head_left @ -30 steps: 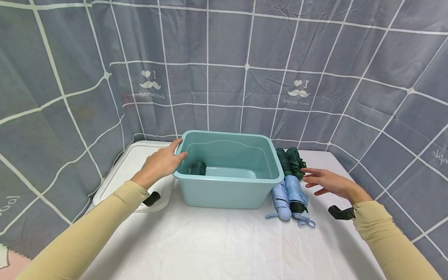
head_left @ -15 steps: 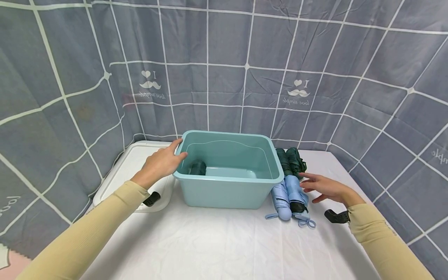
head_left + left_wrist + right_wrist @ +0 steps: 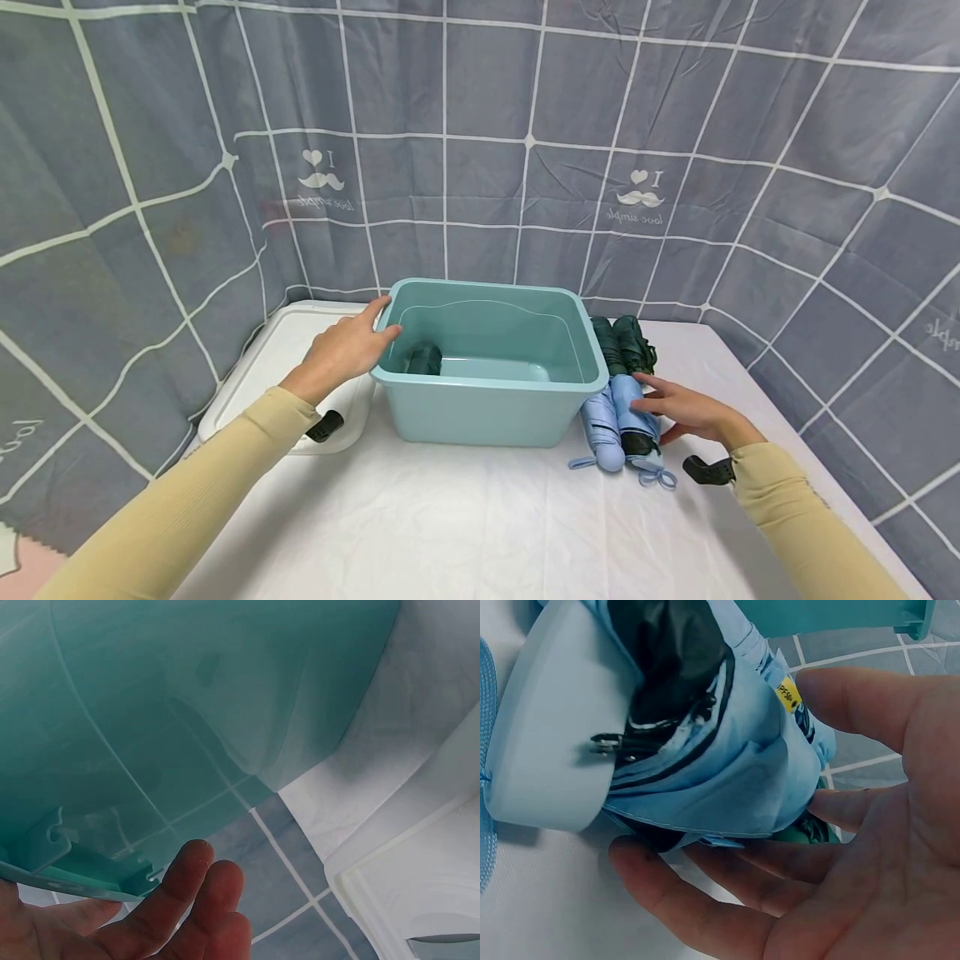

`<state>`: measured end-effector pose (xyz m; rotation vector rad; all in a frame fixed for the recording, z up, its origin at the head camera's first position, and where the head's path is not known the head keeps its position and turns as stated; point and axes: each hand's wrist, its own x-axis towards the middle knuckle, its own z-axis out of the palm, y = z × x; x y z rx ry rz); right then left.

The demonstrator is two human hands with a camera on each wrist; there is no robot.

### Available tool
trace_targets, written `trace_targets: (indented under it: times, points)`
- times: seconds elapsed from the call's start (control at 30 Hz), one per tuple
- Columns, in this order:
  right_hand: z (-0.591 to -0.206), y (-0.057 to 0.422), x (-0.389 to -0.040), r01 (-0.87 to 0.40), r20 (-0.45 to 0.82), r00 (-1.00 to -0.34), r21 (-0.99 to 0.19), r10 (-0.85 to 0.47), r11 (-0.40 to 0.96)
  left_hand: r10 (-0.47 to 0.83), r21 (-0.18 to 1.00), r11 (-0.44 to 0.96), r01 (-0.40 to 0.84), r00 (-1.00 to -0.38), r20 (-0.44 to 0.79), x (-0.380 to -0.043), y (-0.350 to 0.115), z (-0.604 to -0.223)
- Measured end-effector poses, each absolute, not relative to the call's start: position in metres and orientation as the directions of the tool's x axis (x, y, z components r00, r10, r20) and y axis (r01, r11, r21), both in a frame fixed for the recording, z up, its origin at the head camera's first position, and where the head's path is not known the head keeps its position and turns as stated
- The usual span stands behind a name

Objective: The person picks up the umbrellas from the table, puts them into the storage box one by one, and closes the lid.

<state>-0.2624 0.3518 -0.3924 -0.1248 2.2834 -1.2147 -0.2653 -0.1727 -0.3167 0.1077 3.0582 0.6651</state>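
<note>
On the right of the table, my right hand (image 3: pixel 693 410) reaches over the right-hand light blue folding umbrella (image 3: pixel 628 400). In the right wrist view its fingers are extended along the umbrella's side (image 3: pixel 757 772), thumb apart on the other side. A second light blue folding umbrella (image 3: pixel 601 425) lies beside it, against the tub. My left hand (image 3: pixel 345 348) rests on the left rim of the teal plastic tub (image 3: pixel 480 417), thumb over the edge; in the left wrist view several fingers (image 3: pixel 191 877) extend loosely outside the wall. A dark green rolled bundle (image 3: pixel 425 359) lies inside the tub.
Two dark green folded umbrellas (image 3: pixel 633 343) lie behind the blue ones, next to the tub. A white lid (image 3: pixel 258 392) lies on the left, partly under my left arm. A grey checked curtain (image 3: pixel 480 183) hangs around the white-covered table (image 3: pixel 450 517).
My right hand has moved left and slightly toward me, from beside the green umbrellas onto the right-hand blue umbrella. The left hand and the tub have stayed in place.
</note>
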Motion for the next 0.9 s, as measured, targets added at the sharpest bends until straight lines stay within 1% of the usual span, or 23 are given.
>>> trace_targets:
  times: [0.3,0.9]
  points:
    - [-0.398,0.349,-0.263,0.167,-0.415,-0.852,-0.793,-0.318,0.587,0.068,0.415,0.908,0.063,-0.998,0.004,-0.265,-0.173,-0.316]
    - [-0.401,0.335,-0.262,0.133,-0.363,-0.901,-0.751,-0.236,0.647,0.076,0.429,0.901,0.07,-0.997,0.003,-0.263,-0.173,-0.316]
